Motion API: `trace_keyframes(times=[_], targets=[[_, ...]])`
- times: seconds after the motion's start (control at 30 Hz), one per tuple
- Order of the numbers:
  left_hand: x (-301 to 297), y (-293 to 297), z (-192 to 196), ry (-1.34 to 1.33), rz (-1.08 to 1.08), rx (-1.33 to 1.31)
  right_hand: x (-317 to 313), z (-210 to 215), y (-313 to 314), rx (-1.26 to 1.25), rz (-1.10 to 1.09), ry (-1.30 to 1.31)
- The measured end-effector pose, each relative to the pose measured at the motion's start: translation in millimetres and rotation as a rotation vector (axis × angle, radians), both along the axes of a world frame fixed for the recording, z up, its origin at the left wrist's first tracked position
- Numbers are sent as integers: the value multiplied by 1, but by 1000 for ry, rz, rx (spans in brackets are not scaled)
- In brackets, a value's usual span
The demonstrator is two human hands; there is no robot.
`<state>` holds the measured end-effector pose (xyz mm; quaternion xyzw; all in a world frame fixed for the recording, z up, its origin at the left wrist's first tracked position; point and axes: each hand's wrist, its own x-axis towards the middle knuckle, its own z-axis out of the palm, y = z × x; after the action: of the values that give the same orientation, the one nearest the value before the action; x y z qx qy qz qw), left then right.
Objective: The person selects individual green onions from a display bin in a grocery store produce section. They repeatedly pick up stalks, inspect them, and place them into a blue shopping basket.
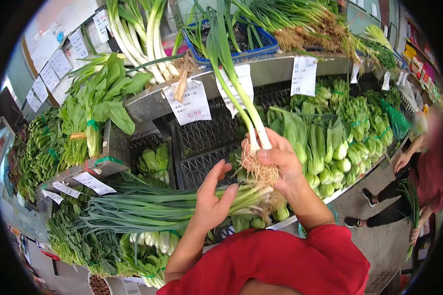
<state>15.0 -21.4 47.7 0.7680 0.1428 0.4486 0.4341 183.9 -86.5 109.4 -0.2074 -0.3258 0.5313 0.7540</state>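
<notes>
My right hand [279,158] grips a few green onions [234,83] upright near their white bases, with the pale roots hanging below my fingers. My left hand [212,198] is open, fingers spread, just left of those roots and resting above a bundle of green onions [147,206] that lies sideways on the display. Both red sleeves enter from the bottom edge.
A tiered produce stand [280,69] holds leeks [142,34], leafy greens [101,98] and bok choy [330,147], with white price tags [188,103] clipped along the shelves. A blue basket [241,46] sits on top. Another person [423,172] stands at the right holding greens.
</notes>
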Motion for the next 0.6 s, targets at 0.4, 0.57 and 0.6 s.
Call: trace_keyframes(times=[0.4,0.57,0.6], targets=[[41,-19,-7,-53,-582,-955,-29,-75,-87,-210,-13,-209],[39,-33,-18,-8,-661,-1013,-39,-80,-108,-287,-112,-85],[40,-36,-20,5,-669,-1005,-40,-80,-112,-320,-150,-109]])
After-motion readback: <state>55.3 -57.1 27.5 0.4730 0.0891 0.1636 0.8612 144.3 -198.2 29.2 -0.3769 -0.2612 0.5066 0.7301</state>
